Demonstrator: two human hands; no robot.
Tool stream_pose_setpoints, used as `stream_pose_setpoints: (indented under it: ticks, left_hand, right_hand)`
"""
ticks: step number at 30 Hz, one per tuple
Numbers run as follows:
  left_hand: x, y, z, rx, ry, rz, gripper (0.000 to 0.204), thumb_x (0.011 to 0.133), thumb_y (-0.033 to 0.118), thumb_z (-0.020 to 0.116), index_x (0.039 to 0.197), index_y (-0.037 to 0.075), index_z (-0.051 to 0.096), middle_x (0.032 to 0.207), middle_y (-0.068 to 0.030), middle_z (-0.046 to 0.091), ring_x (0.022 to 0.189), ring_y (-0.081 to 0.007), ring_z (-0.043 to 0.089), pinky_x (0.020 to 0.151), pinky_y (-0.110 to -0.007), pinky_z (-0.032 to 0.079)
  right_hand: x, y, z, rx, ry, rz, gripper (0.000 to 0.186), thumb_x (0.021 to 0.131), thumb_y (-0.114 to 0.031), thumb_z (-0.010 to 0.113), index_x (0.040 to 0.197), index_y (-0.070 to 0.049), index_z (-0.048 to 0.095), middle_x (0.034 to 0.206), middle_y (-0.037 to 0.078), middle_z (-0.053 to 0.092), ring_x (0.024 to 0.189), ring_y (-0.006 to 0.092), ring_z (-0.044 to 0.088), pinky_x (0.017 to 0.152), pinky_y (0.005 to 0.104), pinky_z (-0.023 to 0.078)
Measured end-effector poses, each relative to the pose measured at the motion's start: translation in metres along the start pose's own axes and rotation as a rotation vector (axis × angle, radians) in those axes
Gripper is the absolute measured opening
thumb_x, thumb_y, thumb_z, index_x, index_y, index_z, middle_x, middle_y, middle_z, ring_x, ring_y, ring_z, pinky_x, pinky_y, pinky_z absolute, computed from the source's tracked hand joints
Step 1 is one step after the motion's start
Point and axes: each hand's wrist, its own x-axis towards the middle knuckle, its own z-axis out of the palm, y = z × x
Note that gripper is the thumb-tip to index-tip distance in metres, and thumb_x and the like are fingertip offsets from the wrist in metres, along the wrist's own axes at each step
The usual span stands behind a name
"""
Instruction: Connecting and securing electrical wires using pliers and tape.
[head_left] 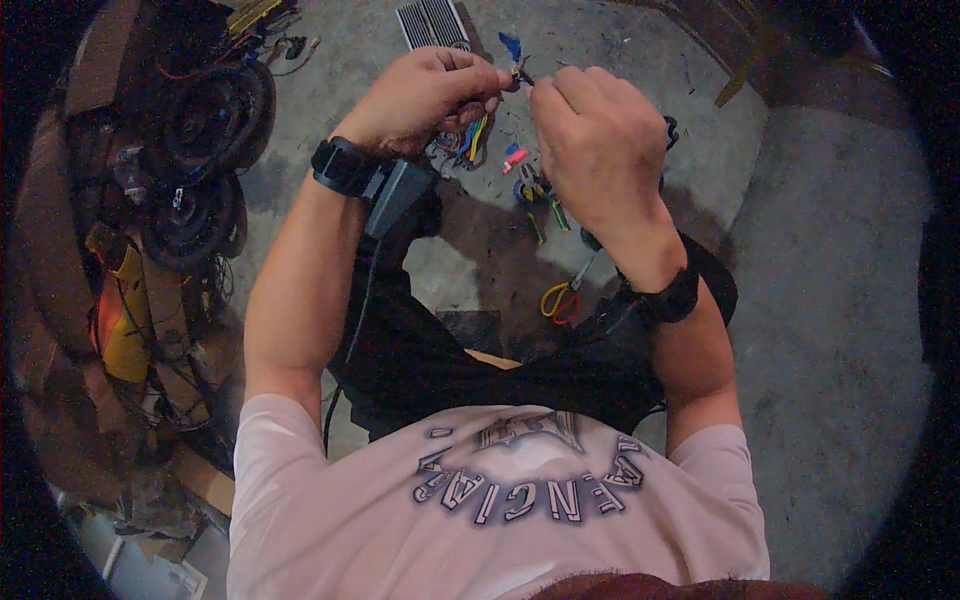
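My left hand (425,100) and my right hand (600,145) meet at the far middle, held up in front of me over the floor. Between their pinched fingertips is a small dark piece with a bit of yellow (521,77), perhaps a wire end or connector; it is too small to tell. Both hands are closed on it. Partly behind my left hand lies a bundle of coloured wires (472,142). Below the fingertips on the floor are a small pink-red item (515,160) and pliers with green-and-black handles (533,200). A blue scrap (510,45) shows just beyond the hands.
Scissors with yellow and red handles (561,302) lie nearer, between my legs. A grey ribbed panel (432,24) lies at the far side. Along the left stand round black speaker-like parts (205,120), tangled cables and cardboard (100,50). Bare concrete floor (820,300) stretches to the right.
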Motion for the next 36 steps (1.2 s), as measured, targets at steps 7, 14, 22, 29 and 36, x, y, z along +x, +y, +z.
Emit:
stream_pose_setpoints:
  ticks: [7, 14, 22, 29, 36]
  left_hand:
    - [0.0, 0.001, 0.001, -0.026, 0.007, 0.006, 0.021, 0.094, 0.026, 0.063, 0.098, 0.006, 0.069, 0.079, 0.0028, 0.064, 0.059, -0.0028, 0.051, 0.049, -0.018, 0.037]
    - [0.0, 0.001, 0.001, -0.037, 0.004, -0.011, 0.021, 0.095, 0.024, 0.062, 0.099, 0.005, 0.069, 0.079, 0.002, 0.064, 0.058, -0.0027, 0.05, 0.047, -0.018, 0.036]
    - [0.002, 0.006, 0.003, -0.153, -0.088, 0.046, 0.019, 0.094, 0.019, 0.064, 0.094, 0.001, 0.068, 0.078, -0.0004, 0.066, 0.057, -0.0028, 0.053, 0.047, -0.017, 0.038]
    - [0.001, 0.006, 0.0, -0.138, -0.037, 0.049, 0.018, 0.095, 0.02, 0.064, 0.096, 0.003, 0.068, 0.08, 0.0005, 0.066, 0.063, -0.0029, 0.056, 0.05, -0.015, 0.04]
    - [0.001, 0.007, 0.001, -0.119, 0.007, 0.028, 0.018, 0.096, 0.02, 0.062, 0.096, 0.003, 0.069, 0.081, 0.0005, 0.067, 0.063, -0.0024, 0.056, 0.051, -0.015, 0.04]
  right_hand:
    - [-0.001, 0.004, 0.003, 0.061, 0.044, 0.038, 0.006, 0.071, -0.014, 0.062, 0.072, -0.008, 0.059, 0.074, 0.008, 0.058, 0.072, 0.0278, 0.061, 0.061, 0.0399, 0.05]
    - [-0.003, 0.009, 0.003, 0.124, 0.048, 0.106, 0.006, 0.075, -0.011, 0.065, 0.079, -0.007, 0.062, 0.076, 0.01, 0.059, 0.073, 0.031, 0.063, 0.061, 0.0419, 0.051]
    - [0.004, 0.014, 0.013, 0.298, 0.129, 0.12, 0.011, 0.081, -0.009, 0.064, 0.091, -0.006, 0.065, 0.077, 0.011, 0.06, 0.074, 0.0328, 0.064, 0.063, 0.0428, 0.051]
    - [0.008, 0.019, 0.018, 0.397, 0.095, 0.104, 0.012, 0.082, -0.007, 0.063, 0.093, -0.005, 0.066, 0.081, 0.013, 0.065, 0.077, 0.0324, 0.066, 0.066, 0.0412, 0.053]
    - [0.009, 0.022, 0.022, 0.388, 0.078, 0.14, 0.01, 0.083, -0.01, 0.065, 0.09, -0.005, 0.068, 0.082, 0.012, 0.066, 0.078, 0.0317, 0.066, 0.067, 0.0403, 0.053]
